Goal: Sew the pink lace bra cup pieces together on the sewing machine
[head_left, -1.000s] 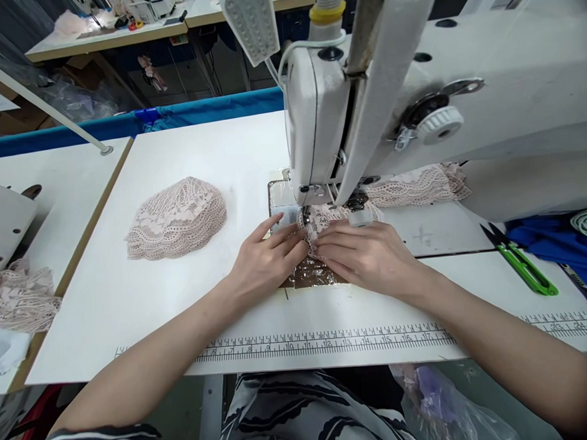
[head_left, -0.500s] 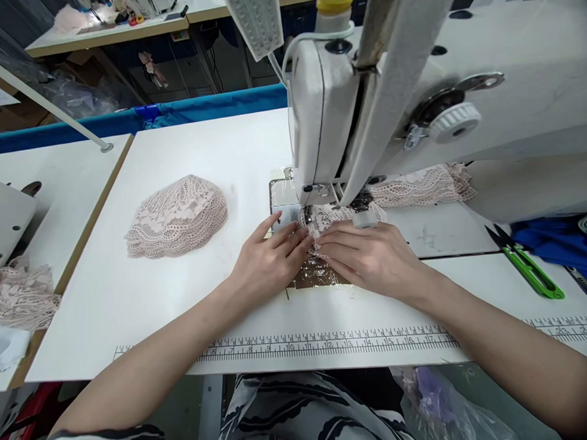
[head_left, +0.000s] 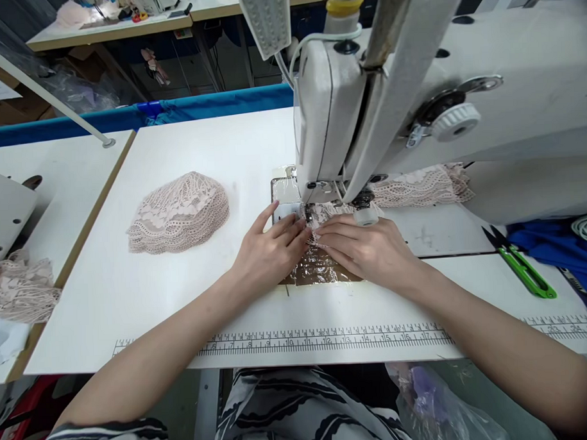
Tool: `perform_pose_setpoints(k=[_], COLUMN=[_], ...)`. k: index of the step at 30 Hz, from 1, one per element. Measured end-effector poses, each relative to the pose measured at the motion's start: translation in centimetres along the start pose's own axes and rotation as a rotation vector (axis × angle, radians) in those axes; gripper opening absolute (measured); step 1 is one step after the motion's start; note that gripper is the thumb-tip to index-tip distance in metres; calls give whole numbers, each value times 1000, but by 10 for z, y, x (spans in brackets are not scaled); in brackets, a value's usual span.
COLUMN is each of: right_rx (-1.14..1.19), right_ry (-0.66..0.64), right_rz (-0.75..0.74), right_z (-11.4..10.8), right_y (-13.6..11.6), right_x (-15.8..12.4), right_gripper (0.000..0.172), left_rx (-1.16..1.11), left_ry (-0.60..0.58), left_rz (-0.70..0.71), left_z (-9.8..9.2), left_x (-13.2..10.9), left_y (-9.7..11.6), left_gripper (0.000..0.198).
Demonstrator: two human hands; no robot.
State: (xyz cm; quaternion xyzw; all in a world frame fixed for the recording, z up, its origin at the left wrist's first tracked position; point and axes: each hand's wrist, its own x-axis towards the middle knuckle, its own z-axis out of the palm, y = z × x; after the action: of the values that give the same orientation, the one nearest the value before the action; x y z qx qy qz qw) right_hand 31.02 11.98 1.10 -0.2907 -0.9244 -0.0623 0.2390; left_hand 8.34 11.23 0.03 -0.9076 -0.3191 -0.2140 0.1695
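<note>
A piece of pale pink lace (head_left: 325,212) lies beneath the presser foot (head_left: 309,213) of a white sewing machine (head_left: 326,116). Just left of the needle area, my left hand (head_left: 273,251) has its bent fingertips closed at the lace edge, its thumb stretched forward onto the metal plate. My right hand (head_left: 366,246) grips the lace from the right, fingers together; part of the lace is hidden under it. The two hands' fingertips nearly meet in front of the foot. A stack of matching lace pieces (head_left: 178,214) rests on the table to the left.
More lace (head_left: 422,186) lies under the machine arm. Green-handled snips (head_left: 526,269) and blue cloth (head_left: 539,237) lie at right. A printed ruler (head_left: 326,339) runs along the front edge. Another lace bundle (head_left: 24,287) sits on the neighbouring table at far left.
My view has shifted slightly. Both hands stay at the lace by the presser foot, with only a very small shift of the fingers.
</note>
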Motion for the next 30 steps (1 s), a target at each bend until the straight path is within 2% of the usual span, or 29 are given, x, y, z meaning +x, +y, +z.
perform_pose_setpoints(k=[14, 30], right_rx=[-14, -86], right_ry=[28, 7], right_rz=[-9, 60], right_z=[3, 5], right_y=[-1, -2], right_x=[-1, 1], right_gripper=[23, 23], left_rx=[18, 21], left_ry=[-18, -18], left_rz=[10, -46], left_z=[-6, 1], left_x=[-3, -2], left_y=[1, -4], left_gripper=[23, 30])
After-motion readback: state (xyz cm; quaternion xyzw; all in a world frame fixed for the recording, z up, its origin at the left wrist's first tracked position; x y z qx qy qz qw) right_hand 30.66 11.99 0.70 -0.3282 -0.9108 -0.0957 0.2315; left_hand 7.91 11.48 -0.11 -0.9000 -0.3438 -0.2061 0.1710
